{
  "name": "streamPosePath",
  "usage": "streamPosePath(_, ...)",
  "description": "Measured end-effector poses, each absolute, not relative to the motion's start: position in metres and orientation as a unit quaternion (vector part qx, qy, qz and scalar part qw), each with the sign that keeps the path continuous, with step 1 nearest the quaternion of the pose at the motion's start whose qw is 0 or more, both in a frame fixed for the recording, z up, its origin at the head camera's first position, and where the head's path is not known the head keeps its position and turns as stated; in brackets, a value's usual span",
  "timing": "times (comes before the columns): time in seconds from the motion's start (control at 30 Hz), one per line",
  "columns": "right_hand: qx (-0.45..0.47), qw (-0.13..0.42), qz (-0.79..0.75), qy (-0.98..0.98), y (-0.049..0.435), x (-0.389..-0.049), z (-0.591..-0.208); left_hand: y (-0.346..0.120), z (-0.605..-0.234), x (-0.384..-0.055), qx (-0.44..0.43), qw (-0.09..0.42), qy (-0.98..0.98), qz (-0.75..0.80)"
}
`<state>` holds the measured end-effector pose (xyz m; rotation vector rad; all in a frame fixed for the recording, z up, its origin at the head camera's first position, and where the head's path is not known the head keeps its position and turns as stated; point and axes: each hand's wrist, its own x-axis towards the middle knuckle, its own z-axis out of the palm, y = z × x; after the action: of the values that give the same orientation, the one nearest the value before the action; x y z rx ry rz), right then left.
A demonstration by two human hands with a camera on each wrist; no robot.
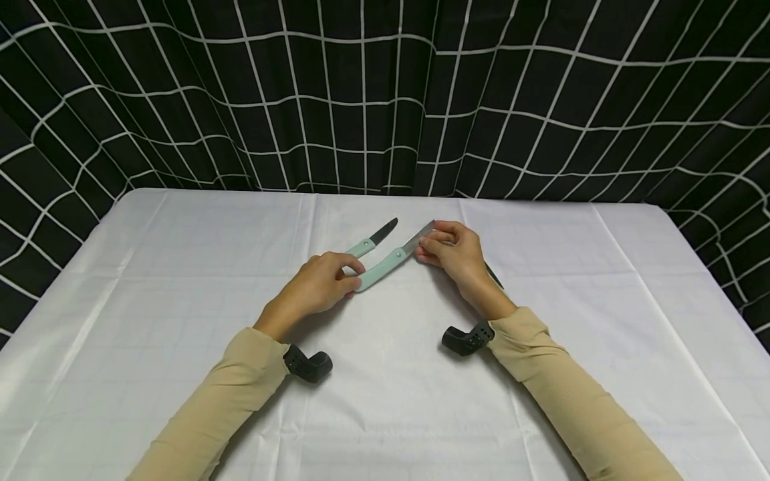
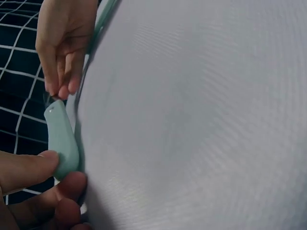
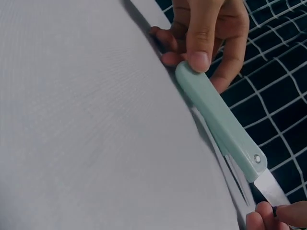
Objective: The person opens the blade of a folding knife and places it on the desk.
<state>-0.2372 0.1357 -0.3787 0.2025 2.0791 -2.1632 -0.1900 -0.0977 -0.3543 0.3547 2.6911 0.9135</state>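
Note:
A folding knife [image 1: 382,269] with a mint-green handle is held between both hands, its silver blade [image 1: 416,239] swung out from the handle. My left hand [image 1: 315,284] pinches the butt end of the handle, thumb on one side, as the left wrist view also shows. At the other end, my right hand [image 1: 458,257] pinches the blade near its tip. Just behind lies a second folding knife [image 1: 362,248] with a similar mint handle and a dark blade, its rear part hidden by the left hand. Beside the right wrist shows a dark blade [image 1: 494,275], mostly covered by the arm.
A white cloth [image 1: 385,401] with fold creases covers the table. Beyond its far edge hangs a black curtain [image 1: 361,100] with a white grid. Each wrist carries a black camera mount, one at the left wrist [image 1: 308,364] and one at the right [image 1: 466,339].

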Motion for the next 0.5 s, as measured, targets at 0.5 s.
streamPosePath(0.5,0.049,0.085,-0.687,0.720,0.1396,-0.2403,-0.3843,-0.0962,-0.3594,-0.1907,0.125,0.109,0.937,0.307)
